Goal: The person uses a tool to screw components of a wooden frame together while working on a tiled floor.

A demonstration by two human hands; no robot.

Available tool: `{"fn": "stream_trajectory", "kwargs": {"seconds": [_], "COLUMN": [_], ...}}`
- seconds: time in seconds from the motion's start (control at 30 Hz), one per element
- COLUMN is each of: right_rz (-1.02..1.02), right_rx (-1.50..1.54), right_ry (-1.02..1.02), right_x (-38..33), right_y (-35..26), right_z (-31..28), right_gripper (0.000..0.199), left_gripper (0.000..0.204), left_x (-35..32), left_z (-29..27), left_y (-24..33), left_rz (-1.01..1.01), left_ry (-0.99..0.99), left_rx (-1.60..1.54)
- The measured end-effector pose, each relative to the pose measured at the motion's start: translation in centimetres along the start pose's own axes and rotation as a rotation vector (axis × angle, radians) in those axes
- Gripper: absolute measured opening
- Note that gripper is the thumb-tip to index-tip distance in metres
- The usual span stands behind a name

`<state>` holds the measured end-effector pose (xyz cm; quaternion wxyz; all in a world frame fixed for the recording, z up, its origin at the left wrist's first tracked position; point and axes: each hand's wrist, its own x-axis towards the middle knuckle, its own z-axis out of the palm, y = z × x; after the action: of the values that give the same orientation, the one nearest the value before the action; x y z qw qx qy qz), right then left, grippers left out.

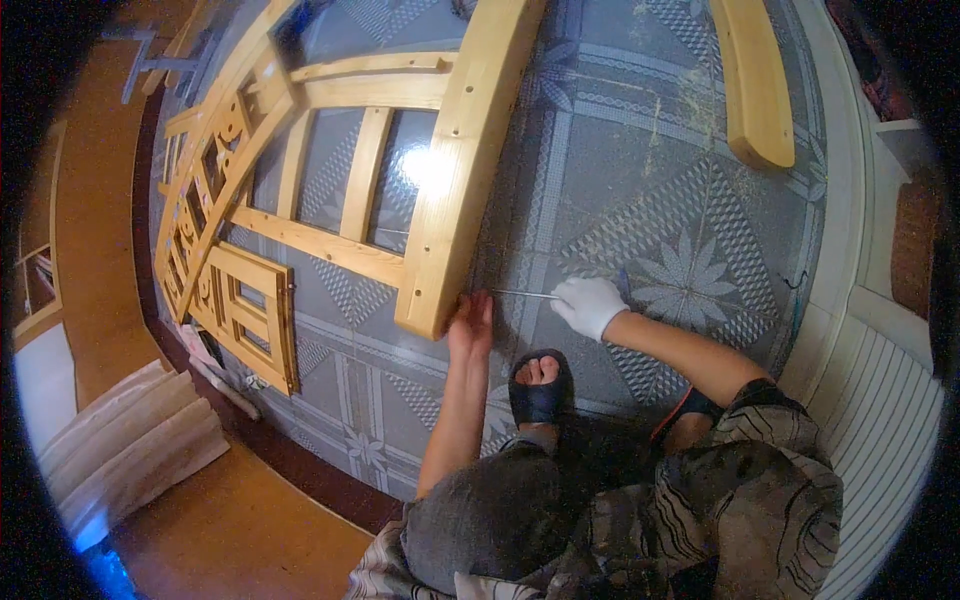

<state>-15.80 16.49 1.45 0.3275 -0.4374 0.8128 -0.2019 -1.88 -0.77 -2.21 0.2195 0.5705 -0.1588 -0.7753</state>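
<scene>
A light wooden frame of posts and rails lies on the patterned floor. Its thick post (455, 180) has several screw holes along the top face. At the near end of this post is my bare left hand (474, 318), its fingers pressed together against the side; what they pinch, if anything, is hidden. My right hand (592, 306), in a white glove, is closed round a tool with a thin metal shaft, apparently a screwdriver (525, 293). Its shaft runs level toward the post and ends by my left fingertips. The handle is mostly hidden in the glove.
A loose wooden rail (752, 90) with a rounded end lies at the far right. Cut-out panels (215, 160) and a small wooden frame (262, 310) are on the left. My sandalled foot (540, 385) stands just below the hands. A ribbed white surface (870, 410) borders the right.
</scene>
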Motion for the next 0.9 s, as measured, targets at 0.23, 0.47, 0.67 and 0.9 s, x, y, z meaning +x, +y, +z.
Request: {"fn": "stream_trajectory", "kwargs": {"seconds": [0.23, 0.47, 0.67, 0.9], "right_rz": [-0.043, -0.011, 0.218, 0.391], "right_rx": [-0.002, 0.036, 0.495, 0.856], "right_ry": [-0.037, -0.06, 0.238, 0.502], "right_x": [0.5, 0.7, 3.3, 11.3], "right_y": [-0.1, -0.9, 2.7, 7.5], "right_z": [0.1, -0.7, -0.6, -7.2], "right_gripper": [0.026, 0.027, 0.029, 0.035], "left_gripper": [0.018, 0.014, 0.01, 0.014], "left_x": [0.2, 1.4, 0.7, -0.1], "left_z": [-1.0, -1.9, -1.8, -1.3], "left_y": [0.4, 1.1, 0.3, 0.6], "left_rz": [-0.086, -0.028, -0.008, 0.037], "left_ry": [-0.093, 0.035, -0.118, -0.166], "left_rx": [-0.188, -0.103, 0.03, 0.046]}}
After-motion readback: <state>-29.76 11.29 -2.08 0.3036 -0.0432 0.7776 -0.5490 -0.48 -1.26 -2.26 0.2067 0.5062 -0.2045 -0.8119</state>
